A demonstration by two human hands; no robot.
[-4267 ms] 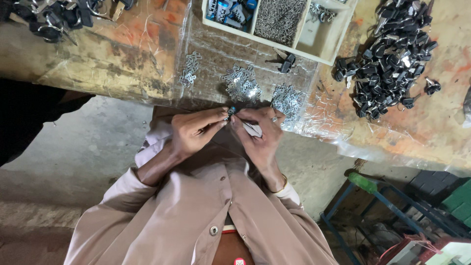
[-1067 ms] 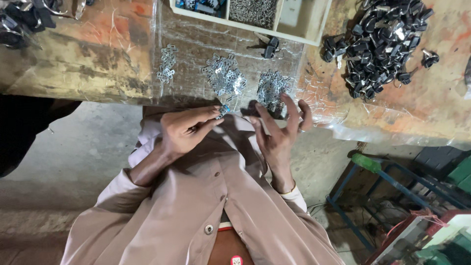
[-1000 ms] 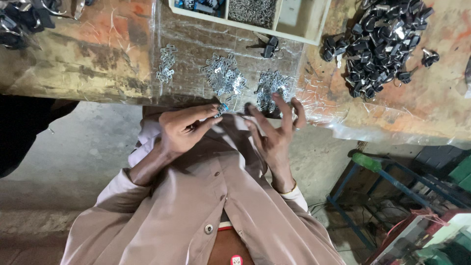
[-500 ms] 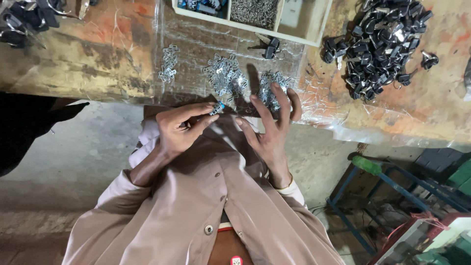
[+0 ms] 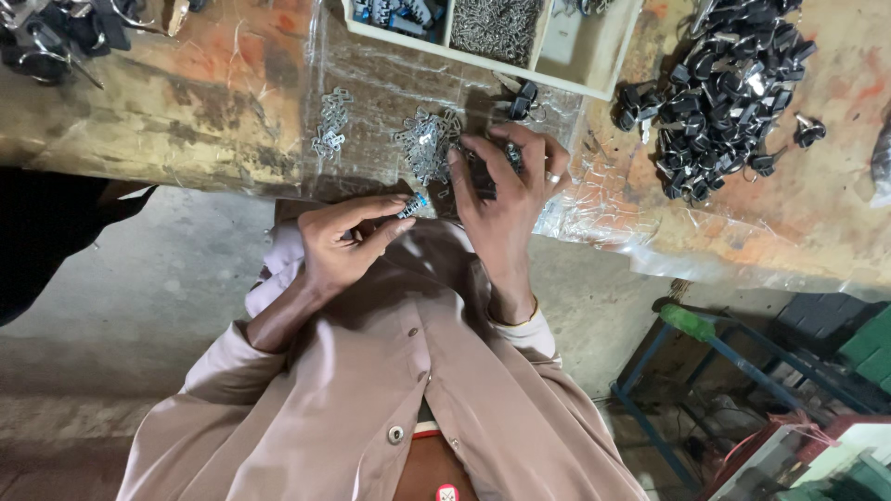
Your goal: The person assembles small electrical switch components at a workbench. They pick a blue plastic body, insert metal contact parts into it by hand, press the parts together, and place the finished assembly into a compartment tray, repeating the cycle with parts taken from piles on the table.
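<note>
Our left hand is pinching a small metal part with a blue end between thumb and forefinger, holding it just off the near edge of the desk. Our right hand is lying just beside it with fingers spread wide, its fingertips pressing down on a loose heap of small silvery metal pieces on the desk; we cannot tell whether it is gripping any of them. A ring is showing on one finger.

A smaller cluster of the same silvery pieces is sitting to the left, apart from the heap, all on a clear plastic sheet covering the worn, orange-stained surface.

Beyond the hands, a pale divided tray is standing at the far edge: one compartment is holding a mass of thin metal pins, the one to its left dark blue-and-black parts. To the right, a large pile of black key-like pieces is lying loose on the desk.
</note>
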